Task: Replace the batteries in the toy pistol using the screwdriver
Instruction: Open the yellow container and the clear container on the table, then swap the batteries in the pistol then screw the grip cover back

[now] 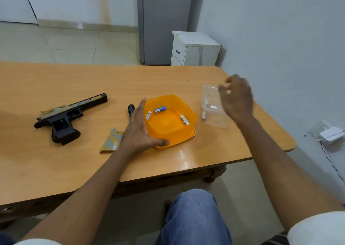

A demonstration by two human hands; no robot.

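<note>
Hands first: the left hand [139, 131] lies spread against the near-left wall of the orange tub [188, 114], fingers straight, thumb along its near rim. The right hand [238, 100] hangs blurred above the clear box [214, 120] at the right, fingers loosely curled, holding nothing. Three batteries [160, 110] lie apart inside the tub. The screwdriver [131, 108] handle shows behind the left hand. The toy pistol [67, 117] lies far left with its grip open, its cover [112, 140] near it. Bare table [56, 170] runs to the near edge.

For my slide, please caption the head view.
Left hand steadies orange tub of batteries; grip-open toy pistol lies nearby.
</note>
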